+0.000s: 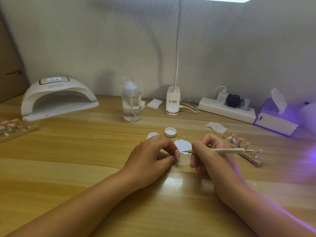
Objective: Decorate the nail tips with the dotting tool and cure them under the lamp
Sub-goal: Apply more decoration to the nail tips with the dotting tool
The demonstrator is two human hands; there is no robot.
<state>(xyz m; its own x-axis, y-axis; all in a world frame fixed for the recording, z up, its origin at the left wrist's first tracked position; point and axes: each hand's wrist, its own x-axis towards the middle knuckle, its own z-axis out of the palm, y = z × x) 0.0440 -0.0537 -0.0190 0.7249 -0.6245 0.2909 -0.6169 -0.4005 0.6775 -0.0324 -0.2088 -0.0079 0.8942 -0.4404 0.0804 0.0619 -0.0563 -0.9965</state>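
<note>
Hands lie close together on the wooden surface (85,168), both just beside a white patch (181,144) of something spread on the wood. The left hand (150,156) is at the left of the patch, with thumb and first finger pressed together and the other fingers curled. A pale pink nail shows at these fingertips, and I cannot tell if it is a loose tip or the finger's own nail. The right hand (210,156) is at the right of the patch and grips the dotting tool (227,150) near one end. That end lies at the near edge of the patch, and the thin metal point at the other end points away to the right. Further right of the patch, pink nail tips (241,139) stand on metal holders on a wooden stand (249,157). The curing lamp (58,98) sits far to the left and behind the patch, well apart from both hands. Just behind the patch are a small jar (150,135) and a white lid (170,132) lying upside down, and further back stands a clear pump bottle (131,103).
</note>
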